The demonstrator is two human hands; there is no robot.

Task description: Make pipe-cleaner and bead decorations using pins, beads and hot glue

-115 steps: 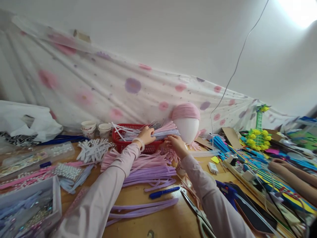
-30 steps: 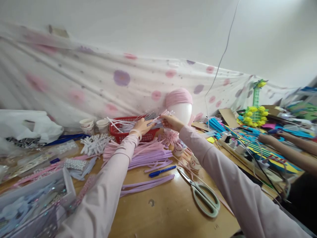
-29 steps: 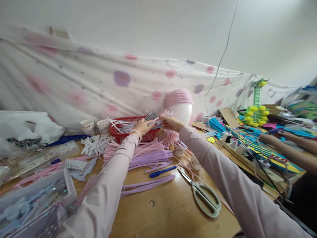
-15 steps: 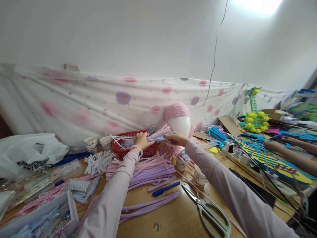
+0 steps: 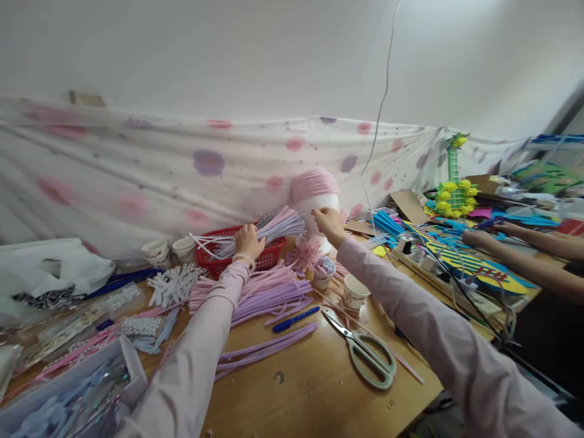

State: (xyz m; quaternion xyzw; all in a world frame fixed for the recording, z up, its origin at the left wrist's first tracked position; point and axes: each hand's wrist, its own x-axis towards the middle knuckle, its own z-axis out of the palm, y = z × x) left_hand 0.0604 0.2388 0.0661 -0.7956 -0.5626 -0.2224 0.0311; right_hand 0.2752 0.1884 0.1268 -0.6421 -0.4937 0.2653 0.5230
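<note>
Left hand [image 5: 249,242]: closed on a bundle of pink and pale blue pipe cleaners [image 5: 283,225], over the red basket [image 5: 269,260]. Right hand [image 5: 328,225]: apart from the left, right of the bundle, by the white head form [image 5: 311,208]; fingers curled, grip on anything cannot be told. Loose pink and purple pipe cleaners [image 5: 274,296]: on the desk [image 5: 296,395], near side of the basket. Blue pen [image 5: 295,319]: nearer still. Scissors [image 5: 350,335]: lying right of the pen. Paper cup [image 5: 354,297]: upright, beyond the scissors.
</note>
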